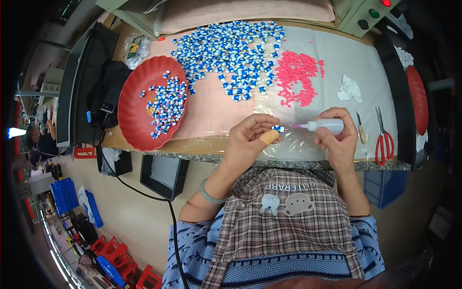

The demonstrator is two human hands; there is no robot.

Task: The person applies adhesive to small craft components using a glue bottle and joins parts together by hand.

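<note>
Between the thumb and fingers of my left hand (252,137) is a small blue-and-white piece (278,129); a tan wrap covers the thumb. My right hand (338,137) grips a white squeeze bottle (327,126), its pinkish nozzle pointing left at the piece, a short gap apart. Beyond my hands a large spread of the same blue-and-white pieces (216,48) covers the table's far side. Right of it lies a patch of small pink pieces (296,72). A red scalloped bowl (129,103) at the left holds more blue-and-white pieces, some showing pink.
Red-handled scissors (385,144) and a thin pointed tool (361,129) lie right of my right hand. Crumpled white paper (349,89) is behind them. Another red dish (417,101) stands in a dark tray at the far right. A black cable (134,185) hangs off the left edge.
</note>
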